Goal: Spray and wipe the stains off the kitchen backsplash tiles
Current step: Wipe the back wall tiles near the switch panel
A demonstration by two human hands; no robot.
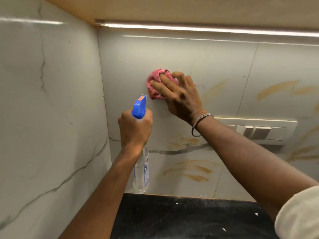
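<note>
A bunched pink cloth (156, 85) is pressed against the pale backsplash tiles (138, 57) under the right hand (181, 99), whose spread fingers are curled into its folds. Just below and to the left, a blue-topped clear spray bottle (141, 169) is gripped at the neck by the left hand (134, 128). Brown smeared stains (191, 171) are seen lower and further right, above the black countertop (172, 218).

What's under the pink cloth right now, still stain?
Only backsplash tile shows around the pink cloth, pressed by the right hand. The patch beneath is covered, so any stain there cannot be seen.
</note>
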